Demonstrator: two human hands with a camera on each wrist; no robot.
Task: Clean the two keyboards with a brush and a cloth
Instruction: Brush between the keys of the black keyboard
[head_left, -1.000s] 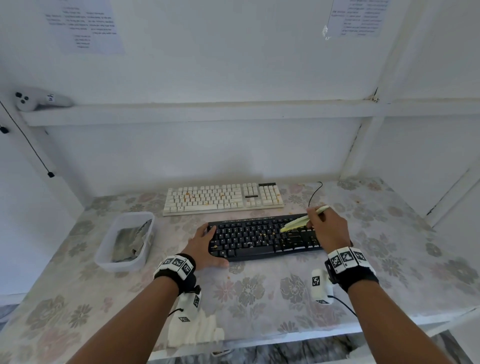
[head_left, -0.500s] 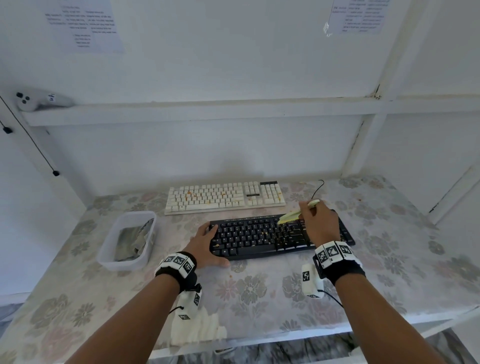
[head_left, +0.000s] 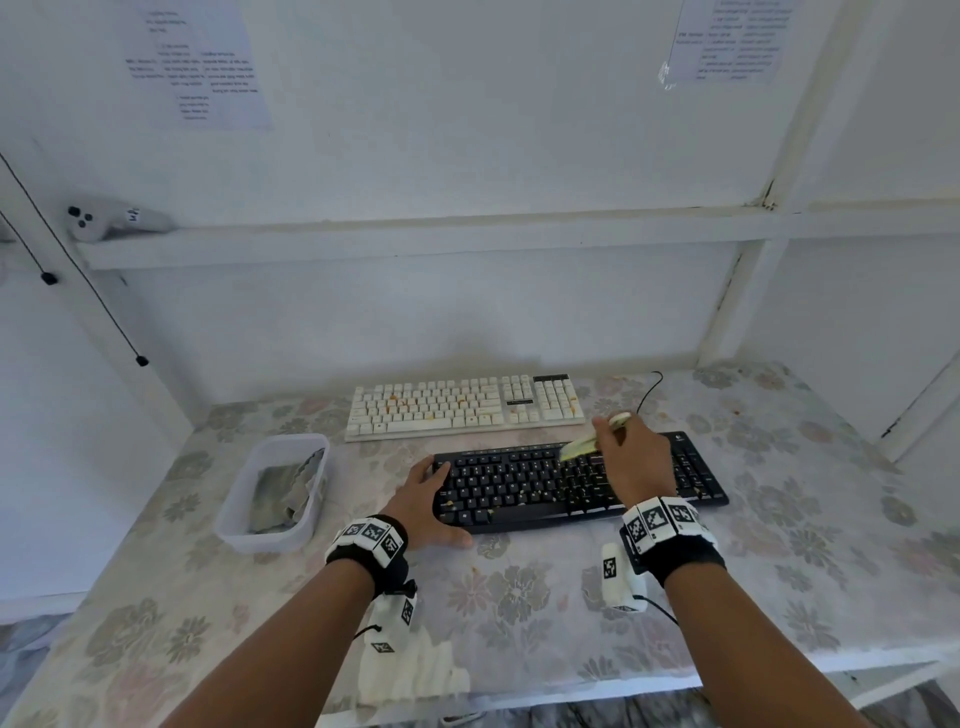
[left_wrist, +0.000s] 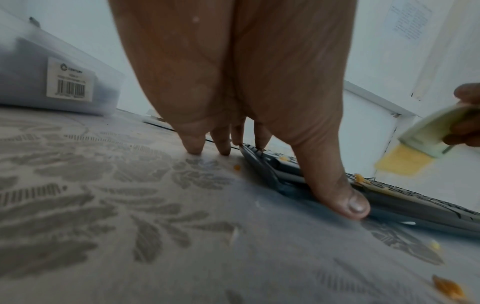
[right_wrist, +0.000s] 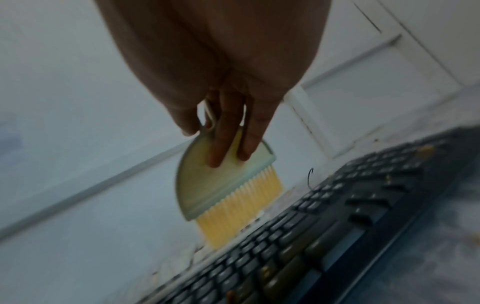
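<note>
both forearms out, left hand flat w/ fingers spread, right hand fingers pinched.

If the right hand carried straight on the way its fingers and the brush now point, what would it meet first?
Most likely the black keyboard: the right hand holds the brush bristles-down above its upper key rows. The white keyboard lies just beyond; depth is unclear.

The flat black keyboard and the crumb-speckled white keyboard lie close together, leaving only 1 narrow strip of flowered tablecloth between them. The translucent plastic tub blocks the left side. A white wall ledge overhangs the back. Open cloth lies right and front.
</note>
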